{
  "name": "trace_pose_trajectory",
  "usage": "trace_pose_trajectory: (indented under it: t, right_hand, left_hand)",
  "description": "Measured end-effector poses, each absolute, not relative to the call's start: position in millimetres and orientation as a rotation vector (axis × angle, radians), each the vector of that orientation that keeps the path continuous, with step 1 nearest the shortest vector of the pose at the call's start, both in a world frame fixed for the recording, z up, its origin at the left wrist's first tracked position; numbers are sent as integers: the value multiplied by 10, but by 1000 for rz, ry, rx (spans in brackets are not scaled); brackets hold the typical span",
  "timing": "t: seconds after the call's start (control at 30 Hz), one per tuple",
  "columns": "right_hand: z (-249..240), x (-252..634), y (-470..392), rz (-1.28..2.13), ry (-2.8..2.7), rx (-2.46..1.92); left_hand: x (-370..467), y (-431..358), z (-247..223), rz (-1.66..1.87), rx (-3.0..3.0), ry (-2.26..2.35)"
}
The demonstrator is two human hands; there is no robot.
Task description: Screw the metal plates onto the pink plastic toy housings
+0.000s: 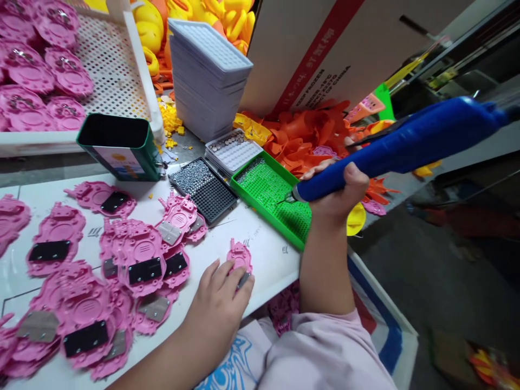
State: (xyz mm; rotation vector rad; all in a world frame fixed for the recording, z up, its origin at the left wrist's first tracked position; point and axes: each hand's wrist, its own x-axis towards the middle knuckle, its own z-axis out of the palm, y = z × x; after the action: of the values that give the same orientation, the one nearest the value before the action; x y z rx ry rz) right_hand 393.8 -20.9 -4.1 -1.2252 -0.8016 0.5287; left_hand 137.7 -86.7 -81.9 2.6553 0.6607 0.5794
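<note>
My right hand [343, 189] is wrapped round a blue electric screwdriver [390, 143], its tip over the green perforated tray [272, 195] of small screws. My left hand [223, 295] rests on a pink plastic part [239, 254] at the table's front edge, its fingers covering the part's lower half and pressing it to the white surface. Left of that hand lie piled pink parts [144, 249] with black or grey plates screwed on. A black perforated tray [205, 189] with screws touches the green tray's left side.
A dark green tin [122, 146] stands behind the parts. Behind the trays rise a tall stack of white trays [209, 81] and a cardboard box [325, 49]. A white crate [140, 70] holds pink parts at the back left. Orange pieces [304, 135] are heaped behind the green tray.
</note>
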Motion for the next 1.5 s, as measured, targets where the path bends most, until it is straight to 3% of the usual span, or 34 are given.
trace_pose_trajectory:
  t: [0.27, 0.47, 0.63, 1.5]
  right_hand:
    - [133, 3558, -397, 504, -870, -993]
    - [81, 3252, -537, 897, -1035, -747]
    - [-49, 3250, -600, 1019, -1063, -711]
    - [-208, 3286, -537, 1015, -1076, -714]
  left_hand:
    - [1379, -896, -829, 528, 2613, 679]
    - [1400, -886, -802, 555, 2607, 676]
    - [1409, -885, -786, 541, 2633, 683]
    - [1421, -893, -807, 639, 2641, 704]
